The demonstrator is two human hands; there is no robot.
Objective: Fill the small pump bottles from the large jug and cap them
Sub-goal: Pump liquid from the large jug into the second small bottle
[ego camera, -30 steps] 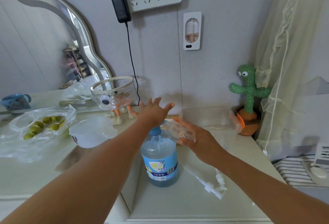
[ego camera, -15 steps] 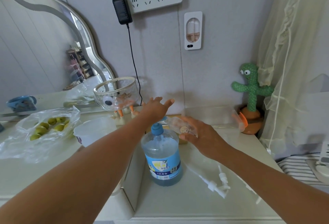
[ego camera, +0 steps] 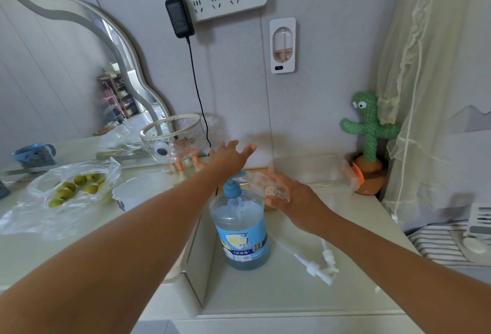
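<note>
Reaching over the large jug (ego camera: 240, 230) of blue liquid, which stood upright on the pale surface (ego camera: 265, 296), the left hand (ego camera: 231, 157) had its fingers spread and straight, with the heel of the palm seemingly resting on the jug's blue pump head (ego camera: 233, 187). Just beside it, the right hand (ego camera: 295, 201) curled round a small clear bottle (ego camera: 263, 186), held tilted with its open mouth up against the pump's spout; how much liquid was inside could not be told. Two white pump caps (ego camera: 320, 267) lay loose on the surface to the right of the jug, near its base. To do this step well, the palm would likely need to press straight down in slow, full strokes so the jug did not tip, with the bottle's mouth held snug under the spout to catch every drop.
</note>
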